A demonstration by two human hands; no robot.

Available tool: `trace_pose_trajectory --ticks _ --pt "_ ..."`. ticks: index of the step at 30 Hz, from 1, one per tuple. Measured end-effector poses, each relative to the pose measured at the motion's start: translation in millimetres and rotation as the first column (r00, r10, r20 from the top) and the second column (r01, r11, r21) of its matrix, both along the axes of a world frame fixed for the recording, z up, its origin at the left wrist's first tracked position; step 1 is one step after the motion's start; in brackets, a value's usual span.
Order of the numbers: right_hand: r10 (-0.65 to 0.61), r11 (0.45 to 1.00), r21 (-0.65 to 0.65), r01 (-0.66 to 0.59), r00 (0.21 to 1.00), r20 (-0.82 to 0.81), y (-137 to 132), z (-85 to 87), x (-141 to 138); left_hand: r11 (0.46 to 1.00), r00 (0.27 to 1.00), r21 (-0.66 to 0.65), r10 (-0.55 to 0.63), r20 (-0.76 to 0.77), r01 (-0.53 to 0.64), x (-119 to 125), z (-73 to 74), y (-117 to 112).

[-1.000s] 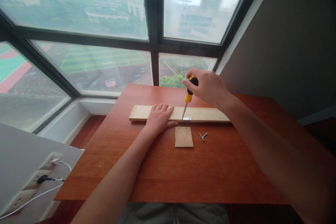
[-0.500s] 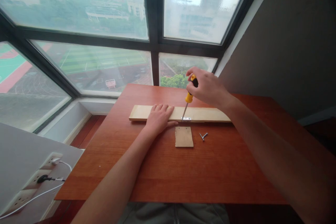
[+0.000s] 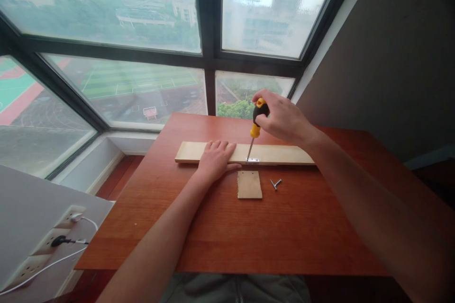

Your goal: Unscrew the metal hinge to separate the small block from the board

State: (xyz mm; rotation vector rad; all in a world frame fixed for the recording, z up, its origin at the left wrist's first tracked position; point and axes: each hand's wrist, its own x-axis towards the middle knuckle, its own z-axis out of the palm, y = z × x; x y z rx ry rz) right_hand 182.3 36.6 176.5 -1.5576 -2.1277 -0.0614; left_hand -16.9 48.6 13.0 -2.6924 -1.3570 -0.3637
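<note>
A long pale wooden board (image 3: 284, 154) lies crosswise on the table. My left hand (image 3: 216, 158) rests flat on it, fingers spread and thumb along its near edge. In my right hand (image 3: 280, 116) is a yellow and black screwdriver (image 3: 255, 130), held by the handle and tilted slightly. Its tip meets the left part of a small metal hinge (image 3: 253, 160) at the board's near edge; the screw under the tip is too small to make out. A small square wooden piece (image 3: 249, 185) with two holes lies just in front. Beside it are a few loose screws (image 3: 276, 184).
The reddish-brown wooden table (image 3: 227, 236) stands against large windows with a dark frame (image 3: 209, 57). At the lower left, wall sockets (image 3: 53, 241) hold plugs, with a white cable (image 3: 46, 272) near the table's left edge. A grey wall (image 3: 384, 66) rises on the right.
My right hand has turned slightly and its fingers have shifted on the screwdriver, showing more of the black handle. The tip stays on the hinge. My left hand and the board hold still.
</note>
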Motion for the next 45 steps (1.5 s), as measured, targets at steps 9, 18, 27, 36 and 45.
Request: trace_pose_trajectory --ticks 9,18,27,36,45 --pt "-0.082 0.992 0.098 0.083 0.997 -0.012 4 -3.3 -1 1.0 1.0 -0.006 -0.002 0.0 0.002 0 0.6 0" --pt "0.078 0.988 0.144 -0.06 0.989 -0.123 4 -2.9 7 1.0 1.0 -0.011 -0.001 0.012 0.001 0 -0.5 0" --pt "0.129 0.985 0.133 -0.106 0.976 -0.176 4 -3.1 12 1.0 1.0 -0.016 -0.003 0.006 0.003 0 0.7 -1" --pt "0.156 0.982 0.143 -0.122 0.953 -0.26 11 -6.1 14 1.0 1.0 -0.022 -0.003 0.012 0.003 0 -0.6 0" --pt "0.365 0.909 0.023 -0.417 0.766 -0.528 29 -9.3 21 1.0 1.0 -0.019 0.0 0.012 0.0 0 -0.4 0"
